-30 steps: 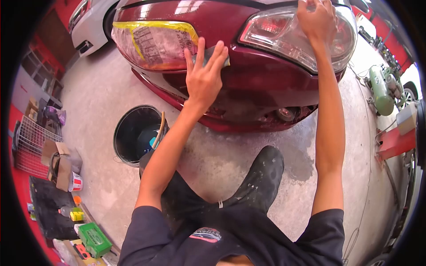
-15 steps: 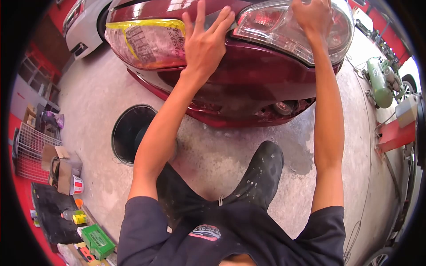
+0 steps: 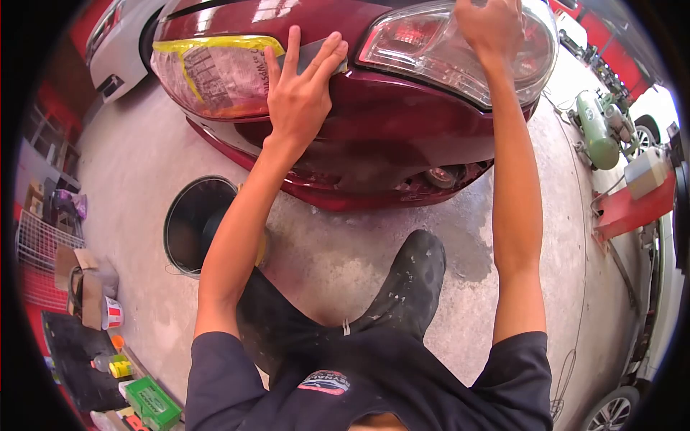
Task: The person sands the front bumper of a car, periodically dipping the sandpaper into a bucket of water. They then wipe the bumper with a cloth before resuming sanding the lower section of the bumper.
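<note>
A dark red car front (image 3: 402,136) fills the top middle of the view. My left hand (image 3: 302,93) lies with fingers spread on the body, over a grey sheet (image 3: 309,56) partly hidden under the fingers. Beside it, on the left, newspaper edged with yellow tape (image 3: 223,75) covers part of the car. My right hand (image 3: 492,29) is at the clear headlight (image 3: 424,50), its fingers bent at the top edge of the view. What that hand holds, if anything, cannot be made out.
A black bucket (image 3: 194,223) stands on the concrete floor left of my legs. A green compressor (image 3: 598,129) and a red stand (image 3: 636,208) are at the right. A green box (image 3: 152,404), a cardboard box (image 3: 90,287) and a silver car (image 3: 122,50) are at the left.
The whole view has shifted slightly, so the car and both hands appear further left. My left hand stays spread on the body, and my right hand remains at the headlight.
</note>
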The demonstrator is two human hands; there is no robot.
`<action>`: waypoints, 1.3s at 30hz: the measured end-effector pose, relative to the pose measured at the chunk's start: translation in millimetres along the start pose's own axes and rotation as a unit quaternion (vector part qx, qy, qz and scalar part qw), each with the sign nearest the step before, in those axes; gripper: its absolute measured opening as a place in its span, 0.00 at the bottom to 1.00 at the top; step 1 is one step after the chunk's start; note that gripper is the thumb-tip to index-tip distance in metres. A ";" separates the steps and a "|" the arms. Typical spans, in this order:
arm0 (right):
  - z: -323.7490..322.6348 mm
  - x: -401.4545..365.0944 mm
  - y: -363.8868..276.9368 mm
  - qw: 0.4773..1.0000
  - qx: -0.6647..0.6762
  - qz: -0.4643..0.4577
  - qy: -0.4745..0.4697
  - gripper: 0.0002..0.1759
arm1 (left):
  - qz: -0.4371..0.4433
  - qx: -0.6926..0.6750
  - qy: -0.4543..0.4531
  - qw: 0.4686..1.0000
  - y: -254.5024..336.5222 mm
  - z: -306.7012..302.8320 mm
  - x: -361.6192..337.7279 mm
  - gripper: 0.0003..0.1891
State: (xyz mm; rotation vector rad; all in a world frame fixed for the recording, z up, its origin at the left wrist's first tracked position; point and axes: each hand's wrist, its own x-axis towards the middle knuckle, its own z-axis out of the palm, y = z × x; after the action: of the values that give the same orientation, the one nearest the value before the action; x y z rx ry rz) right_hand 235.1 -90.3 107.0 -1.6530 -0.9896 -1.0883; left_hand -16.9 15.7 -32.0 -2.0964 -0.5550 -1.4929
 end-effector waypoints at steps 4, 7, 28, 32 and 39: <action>5.2 0.1 2.4 1.000 0.001 -0.003 0.005 0.16 | 0.053 -0.070 0.032 0.996 9.9 15.9 64.9 0.18; 5.2 -0.8 6.5 1.000 0.012 -0.014 -0.007 0.16 | 0.009 -0.072 -0.046 0.996 16.3 -13.7 63.0 0.22; 7.4 0.4 7.8 0.999 0.018 -0.030 0.001 0.15 | 0.083 -0.103 -0.097 0.987 0.3 -24.1 85.2 0.22; 5.0 -1.9 2.6 0.999 0.007 -0.027 0.022 0.15 | 0.124 -0.120 -0.132 0.976 -36.3 -35.5 70.8 0.25; 2.6 0.1 5.9 1.000 0.003 -0.020 -0.008 0.15 | 0.132 -0.180 -0.126 0.967 -16.5 -27.2 114.3 0.15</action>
State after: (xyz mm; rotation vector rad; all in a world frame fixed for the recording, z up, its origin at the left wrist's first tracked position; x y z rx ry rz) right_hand 241.2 -89.5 105.1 -1.6446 -1.0382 -1.0987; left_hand -10.9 16.4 86.5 -2.5433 -0.0819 -1.2550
